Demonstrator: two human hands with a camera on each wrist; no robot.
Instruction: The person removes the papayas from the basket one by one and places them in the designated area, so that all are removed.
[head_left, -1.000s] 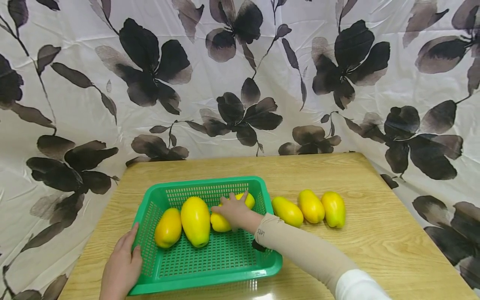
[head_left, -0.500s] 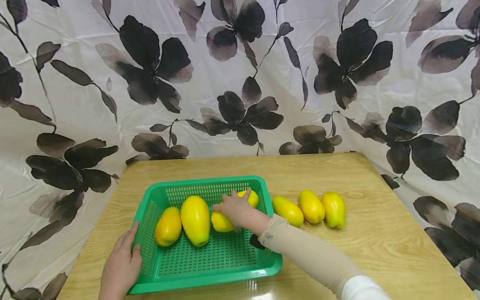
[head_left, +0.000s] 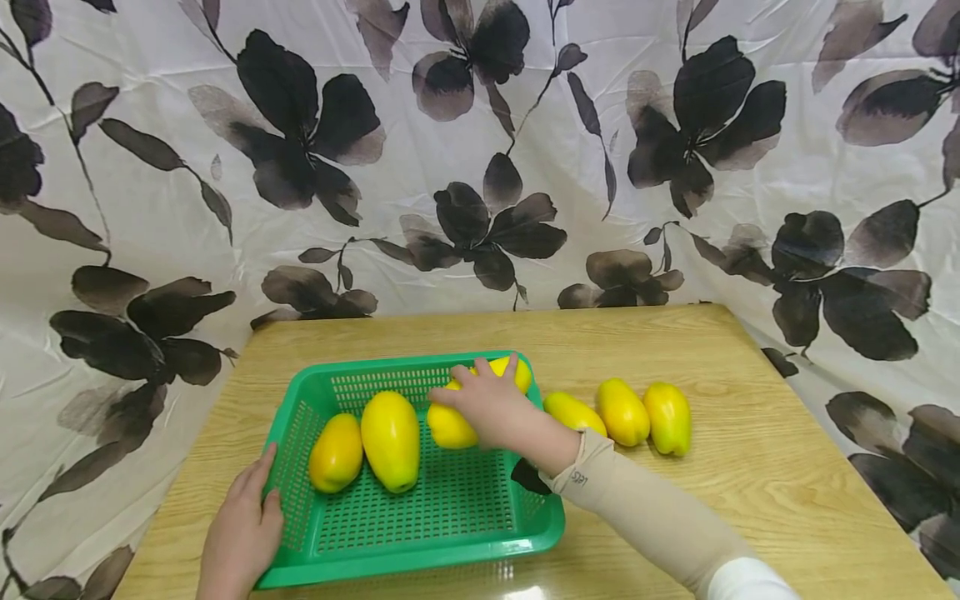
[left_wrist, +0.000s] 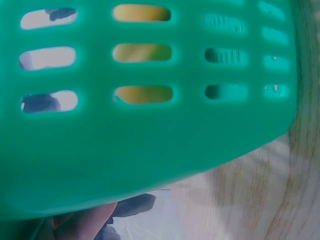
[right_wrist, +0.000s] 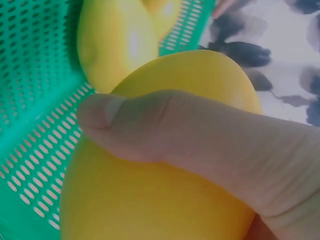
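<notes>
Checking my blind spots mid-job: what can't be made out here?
Head: middle of the held fruit, behind the right hand.
Head: leftmost loose fruit, lower end behind the right arm.
Left wrist: most of the left hand, cut off by the bottom edge.
Right wrist: held fruit's near end, past the bottom edge.

Wood-grain tabletop (head_left: 750,417), light yellow-brown, beneath and beyond left hand (head_left: 243,529) and right hand (head_left: 491,408). Floral-print cloth (head_left: 585,167), white, black-grey blossoms, hanging farther off and to either side.

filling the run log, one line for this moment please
right hand: grips yellow fruit; left hand: touches left side of green basket; in basket: two other fruits; on table: three fruits
</notes>
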